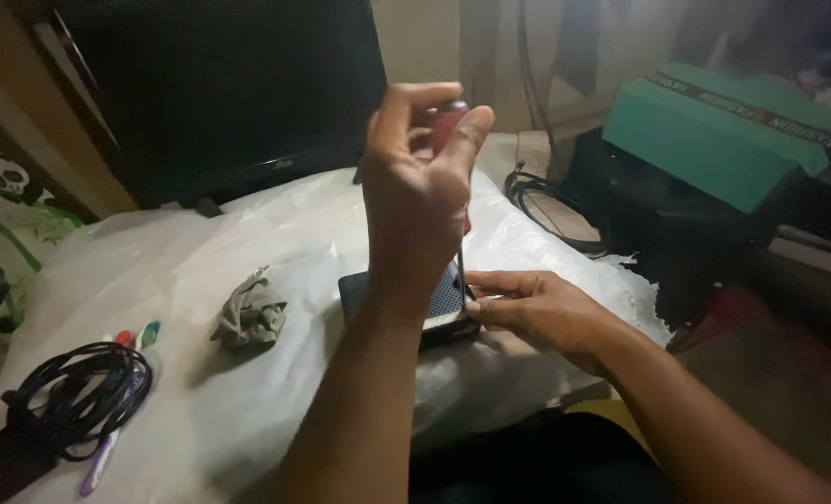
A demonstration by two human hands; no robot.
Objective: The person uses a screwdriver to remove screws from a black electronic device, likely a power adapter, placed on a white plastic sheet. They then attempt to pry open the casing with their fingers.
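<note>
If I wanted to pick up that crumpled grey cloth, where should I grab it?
Probably pinch the grey cloth at its raised, bunched top, coming straight down from above. It lies loose on the white plastic sheet, with free space all round and folds sticking up to grip.

plastic-covered table point(247, 233), rag point(250, 315), cable point(84, 397), device point(443, 303)
</note>
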